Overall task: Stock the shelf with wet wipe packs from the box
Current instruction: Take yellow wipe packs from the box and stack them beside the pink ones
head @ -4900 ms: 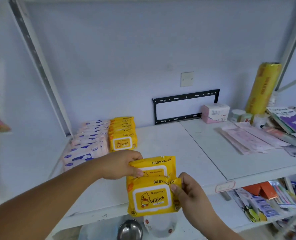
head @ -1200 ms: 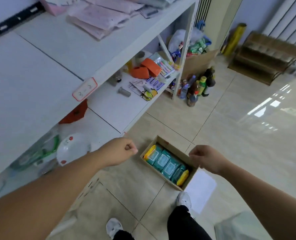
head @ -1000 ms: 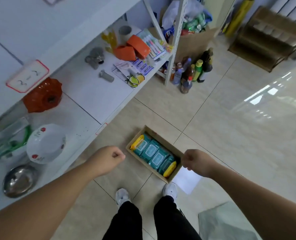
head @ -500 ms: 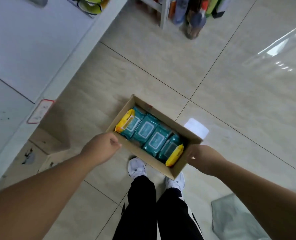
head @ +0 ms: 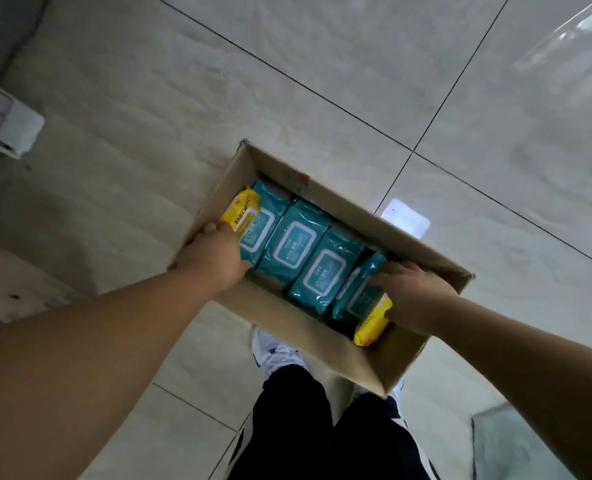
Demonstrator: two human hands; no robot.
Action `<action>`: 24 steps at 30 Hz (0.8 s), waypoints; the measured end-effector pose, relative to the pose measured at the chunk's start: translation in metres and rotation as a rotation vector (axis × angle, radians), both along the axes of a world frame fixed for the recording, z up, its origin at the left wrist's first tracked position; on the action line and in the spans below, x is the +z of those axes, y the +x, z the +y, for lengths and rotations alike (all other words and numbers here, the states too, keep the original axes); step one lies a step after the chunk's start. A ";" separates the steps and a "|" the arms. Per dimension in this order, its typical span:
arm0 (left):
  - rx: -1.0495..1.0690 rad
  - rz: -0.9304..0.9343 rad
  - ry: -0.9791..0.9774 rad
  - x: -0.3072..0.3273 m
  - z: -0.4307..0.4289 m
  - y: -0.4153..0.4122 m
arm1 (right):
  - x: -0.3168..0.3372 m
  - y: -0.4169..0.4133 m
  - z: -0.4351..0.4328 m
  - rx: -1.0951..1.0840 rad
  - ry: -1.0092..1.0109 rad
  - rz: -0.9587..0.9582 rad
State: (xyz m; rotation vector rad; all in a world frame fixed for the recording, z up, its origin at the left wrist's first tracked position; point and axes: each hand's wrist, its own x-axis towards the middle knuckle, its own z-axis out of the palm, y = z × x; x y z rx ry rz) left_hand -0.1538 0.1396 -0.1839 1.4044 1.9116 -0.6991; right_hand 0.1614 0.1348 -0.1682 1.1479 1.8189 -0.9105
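An open cardboard box [head: 322, 327] stands on the tiled floor just beyond my feet. A row of teal wet wipe packs [head: 294, 244] stands in it, with a yellow pack at each end. My left hand [head: 214, 254] reaches into the left end and grips the left yellow pack [head: 242, 213], hiding its lower part. My right hand [head: 412, 292] is in the right end, fingers curled over the right yellow pack [head: 370, 327] and touching the teal pack beside it.
My legs and white shoes [head: 273, 351] are right behind the box. A white slip of paper [head: 405, 220] lies on the floor past the box. The low shelf's edge [head: 7, 123] shows at far left, and a grey plastic sheet [head: 516, 445] lies at bottom right.
I have turned from the shelf and bent down to the box. Both hands, earlier empty beside it, have gone down into its two ends onto the yellow packs.
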 end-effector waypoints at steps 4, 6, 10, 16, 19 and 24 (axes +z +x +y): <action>-0.225 0.162 0.157 -0.027 -0.008 0.012 | -0.027 0.006 -0.007 0.082 -0.002 -0.029; -0.312 0.207 0.236 -0.040 -0.015 0.011 | -0.037 0.008 -0.008 0.101 0.000 -0.036; -0.384 0.123 0.398 -0.061 -0.020 0.006 | -0.060 0.008 -0.005 0.152 -0.038 -0.056; 0.016 -0.060 0.273 -0.071 -0.009 0.003 | -0.070 0.000 0.011 0.124 -0.131 0.008; 0.127 -0.192 0.252 -0.055 0.003 -0.002 | -0.055 -0.006 0.008 0.176 -0.122 0.043; 0.090 -0.407 0.152 0.000 0.008 0.015 | 0.002 -0.012 0.002 0.101 0.046 0.142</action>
